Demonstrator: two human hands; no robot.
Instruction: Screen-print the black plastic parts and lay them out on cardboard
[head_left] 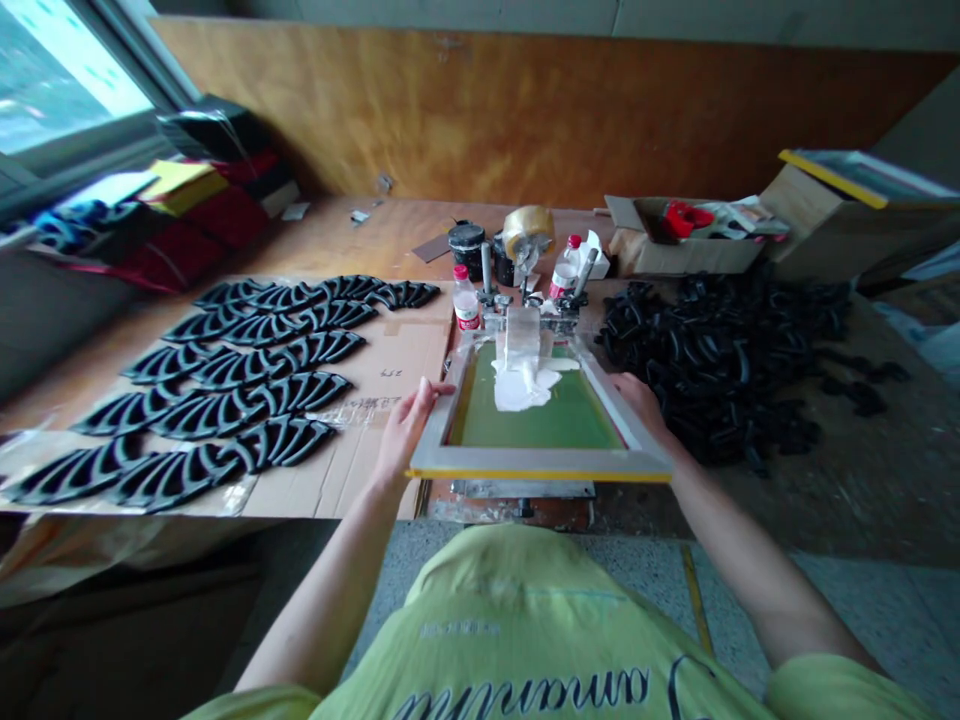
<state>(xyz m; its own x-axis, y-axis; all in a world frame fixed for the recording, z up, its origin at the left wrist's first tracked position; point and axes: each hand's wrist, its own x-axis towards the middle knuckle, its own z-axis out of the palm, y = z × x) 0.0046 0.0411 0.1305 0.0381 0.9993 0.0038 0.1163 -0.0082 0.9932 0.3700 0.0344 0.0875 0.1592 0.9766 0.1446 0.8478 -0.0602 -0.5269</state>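
Observation:
A screen-printing frame (536, 462) with a silver and yellow rim and green mesh sits in front of me, hinged at its far end. White ink (525, 385) is pooled on the mesh below a clear squeegee (522, 340). My left hand (405, 425) grips the frame's left rail. My right hand (641, 400) holds the right rail, partly hidden behind the frame's edge.
Rows of black curved pieces (225, 400) lie on flattened cardboard (360, 470) at left. A heap of the same black pieces (735, 350) lies at right. Bottles (466, 298), a tape roll (528, 232), jars and open boxes (675, 240) stand behind the frame.

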